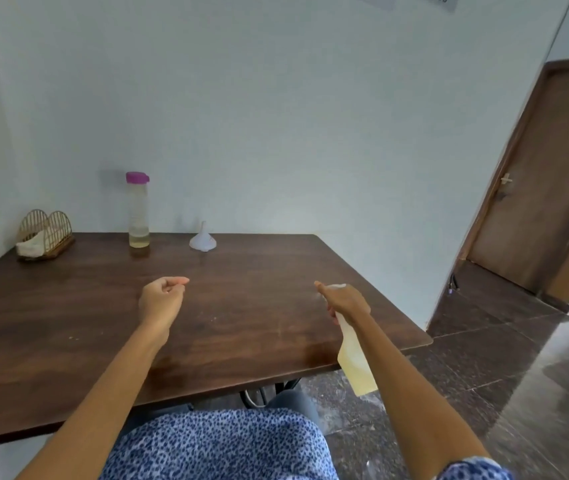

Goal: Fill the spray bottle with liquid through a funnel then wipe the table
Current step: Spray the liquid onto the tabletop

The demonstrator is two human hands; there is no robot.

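The right hand [347, 301] grips the spray bottle [355, 358], which holds yellowish liquid and is tilted over the counter [241, 306] edge. The left hand [162, 297] is loosely curled and empty. Beyond the bottle, the funnel [202, 239] stands inverted: filling appears done. Wiping remains.

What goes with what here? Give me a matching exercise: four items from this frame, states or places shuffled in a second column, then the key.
Items
1. spray bottle
2. funnel
3. purple-capped bottle
4. napkin holder

States or places
A. back left corner of the table
B. upside down, spout up, near the far edge
C. gripped in the right hand, tilted
D. upright, a little yellowish liquid at its bottom

Pairs: 1-C, 2-B, 3-D, 4-A
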